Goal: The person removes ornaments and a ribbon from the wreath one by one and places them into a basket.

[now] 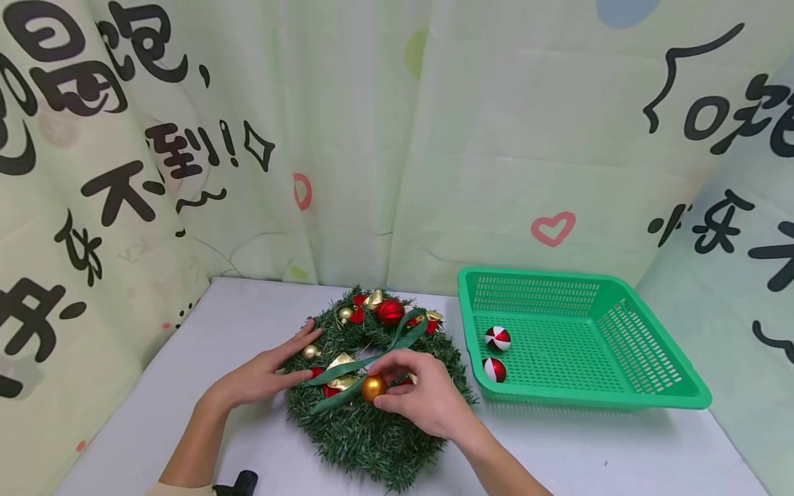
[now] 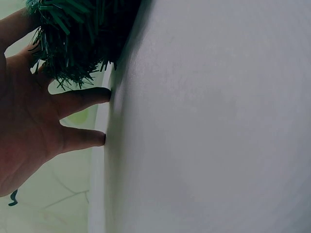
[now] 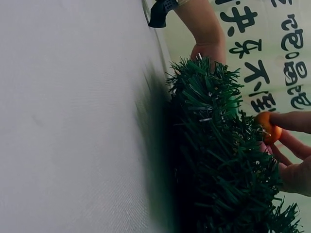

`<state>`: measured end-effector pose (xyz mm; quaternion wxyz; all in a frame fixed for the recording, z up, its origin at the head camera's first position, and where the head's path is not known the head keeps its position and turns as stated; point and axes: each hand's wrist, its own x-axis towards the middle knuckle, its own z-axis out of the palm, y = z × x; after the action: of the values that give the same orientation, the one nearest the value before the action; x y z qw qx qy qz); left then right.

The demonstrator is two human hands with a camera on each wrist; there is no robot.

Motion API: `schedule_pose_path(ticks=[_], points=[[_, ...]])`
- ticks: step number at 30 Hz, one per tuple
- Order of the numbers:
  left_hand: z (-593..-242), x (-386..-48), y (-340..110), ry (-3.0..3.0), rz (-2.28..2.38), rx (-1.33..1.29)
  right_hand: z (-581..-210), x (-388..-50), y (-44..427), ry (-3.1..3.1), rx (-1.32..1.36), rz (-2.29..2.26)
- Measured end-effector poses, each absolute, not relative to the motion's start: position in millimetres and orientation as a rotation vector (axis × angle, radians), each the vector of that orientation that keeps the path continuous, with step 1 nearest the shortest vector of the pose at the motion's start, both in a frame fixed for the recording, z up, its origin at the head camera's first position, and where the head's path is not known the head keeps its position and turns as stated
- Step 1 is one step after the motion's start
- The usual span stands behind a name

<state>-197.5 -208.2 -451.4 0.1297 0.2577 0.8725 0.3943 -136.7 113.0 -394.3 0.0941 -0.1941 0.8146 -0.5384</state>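
gold ball: part-hidden by right hand | wreath: cut off, left wrist view

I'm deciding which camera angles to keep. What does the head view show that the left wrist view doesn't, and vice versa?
Only the head view shows the right hand pinching a gold ball, the green basket with two red-and-white balls, and the green ribbon. Only the left wrist view shows the palm side of the left hand. Both share that hand, the wreath, the white table and the curtain.
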Motion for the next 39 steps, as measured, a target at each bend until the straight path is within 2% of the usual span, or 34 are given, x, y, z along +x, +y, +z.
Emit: schedule_pose_path(ticks=[39], points=[[-452.2,-197.2,-207.8,2.535,1.148,0.738,-385.1,-144.2,127.7,2.374,-0.503,-1.692]])
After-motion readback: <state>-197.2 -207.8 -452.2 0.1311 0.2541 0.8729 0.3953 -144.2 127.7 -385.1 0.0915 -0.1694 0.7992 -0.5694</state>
